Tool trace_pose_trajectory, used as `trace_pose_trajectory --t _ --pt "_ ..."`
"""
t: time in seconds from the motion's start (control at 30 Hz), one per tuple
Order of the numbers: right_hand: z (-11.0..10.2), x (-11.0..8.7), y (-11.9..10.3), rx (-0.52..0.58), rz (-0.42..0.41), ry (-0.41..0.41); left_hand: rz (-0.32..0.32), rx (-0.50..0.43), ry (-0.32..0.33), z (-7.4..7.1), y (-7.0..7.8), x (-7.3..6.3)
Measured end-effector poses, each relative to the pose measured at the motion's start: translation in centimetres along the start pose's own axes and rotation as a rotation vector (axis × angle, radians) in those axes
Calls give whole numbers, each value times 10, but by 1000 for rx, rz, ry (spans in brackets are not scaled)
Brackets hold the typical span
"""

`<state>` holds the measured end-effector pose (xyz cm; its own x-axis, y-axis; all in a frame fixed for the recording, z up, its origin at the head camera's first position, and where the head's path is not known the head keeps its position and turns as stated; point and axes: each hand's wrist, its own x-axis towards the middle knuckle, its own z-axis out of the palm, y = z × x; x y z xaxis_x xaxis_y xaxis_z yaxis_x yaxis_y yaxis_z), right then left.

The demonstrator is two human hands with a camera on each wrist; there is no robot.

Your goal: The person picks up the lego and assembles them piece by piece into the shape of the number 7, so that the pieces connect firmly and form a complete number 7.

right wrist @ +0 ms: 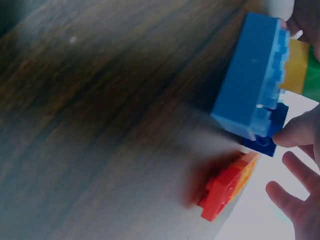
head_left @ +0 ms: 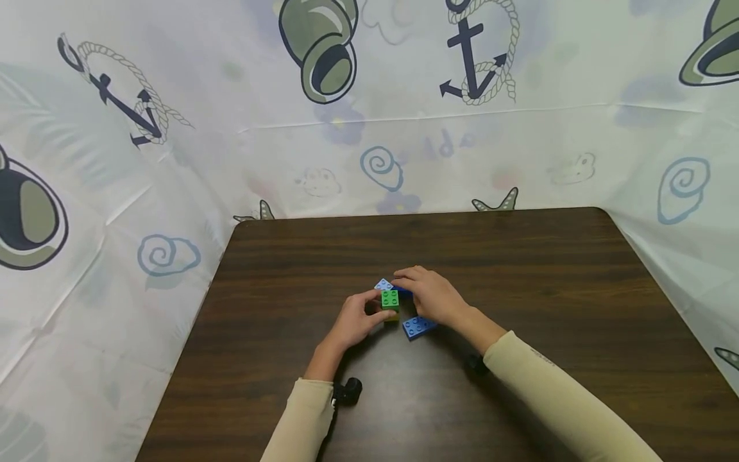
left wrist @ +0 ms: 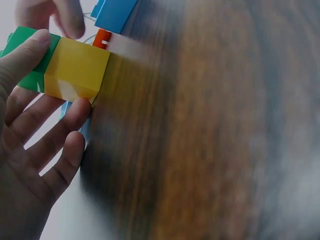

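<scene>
In the head view my left hand holds a green toy brick stacked on a yellow brick. The left thumb lies on the green brick in the left wrist view, with fingers under the yellow one. My right hand reaches over a dark blue brick; a fingertip touches its edge, and the rest of the grip is partly hidden. Closer to me lies a longer blue brick, studs up. Behind the green brick sits a light blue brick.
A red brick with an orange piece against it lies near the dark blue brick. The bricks stand on a dark wooden table. Black wrist cameras, one at the left cuff, sit low over it. A printed curtain hangs behind.
</scene>
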<state>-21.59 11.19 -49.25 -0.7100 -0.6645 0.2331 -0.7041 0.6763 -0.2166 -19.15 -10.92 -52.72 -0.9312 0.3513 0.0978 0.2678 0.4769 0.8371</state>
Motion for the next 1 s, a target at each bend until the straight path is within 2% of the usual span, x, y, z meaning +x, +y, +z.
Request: trace_pose_trajectory --t 0.17,0.47,0.6,0.77,0.83,0.93,1.0 --pt "6 -1 5 -20 -4 -57 3 -30 8 2 0 -1" --pt "5 0 1 -37 97 -6 11 36 -14 3 0 1" --pt "6 2 -2 -55 147 -20 42 38 -16 3 2 0" --pt "9 4 -2 -111 178 -25 88 65 22 5 8 3" --pt "9 5 -2 -120 187 -28 116 9 45 6 10 4" --pt "7 5 -3 -103 206 -9 139 -127 53 9 10 6" --pt "4 4 -4 -74 227 21 132 -213 44 11 9 6"
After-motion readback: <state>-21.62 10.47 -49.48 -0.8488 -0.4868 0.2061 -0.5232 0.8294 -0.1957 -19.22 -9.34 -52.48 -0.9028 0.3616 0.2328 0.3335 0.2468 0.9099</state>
